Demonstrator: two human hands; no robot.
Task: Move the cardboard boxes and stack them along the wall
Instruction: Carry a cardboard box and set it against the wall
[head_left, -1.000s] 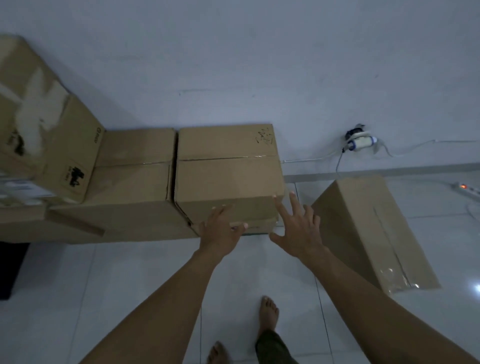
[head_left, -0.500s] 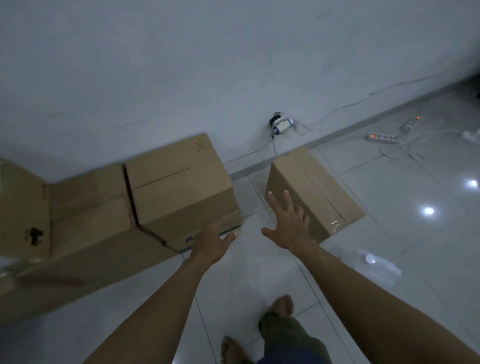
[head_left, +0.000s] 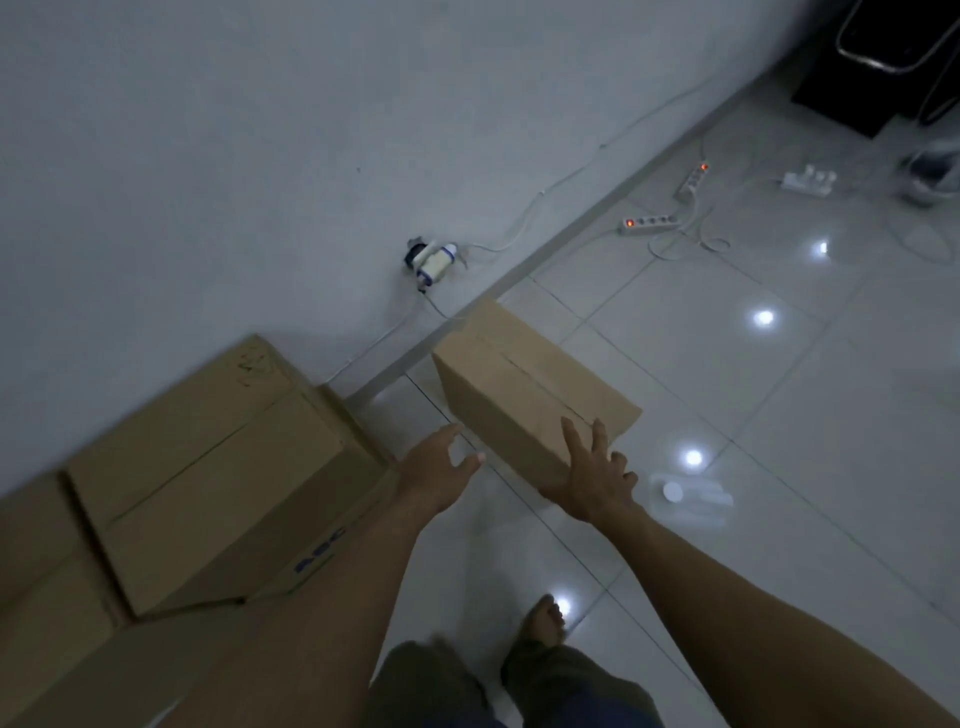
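Lone cardboard box (head_left: 524, 384) sits on the tile floor (head_left: 779, 415) with its far end up by the wall (head_left: 234, 156), just right of the stacked boxes (head_left: 208, 467) lined along that wall. Right hand (head_left: 592, 478) is spread wide over the box's near corner, looks like touching but can't swear to it. Left hand (head_left: 436, 467) is open, fingers loosely apart, hovering just left of the box, gripping nothing. Power strips (head_left: 649, 222) lie far right.

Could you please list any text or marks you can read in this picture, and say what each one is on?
"ABC", roughly: blue print, blurred, on the front of the stacked boxes.
Dark scribble on top of that stack: unreadable.
Loose box and power strips: no text shows.
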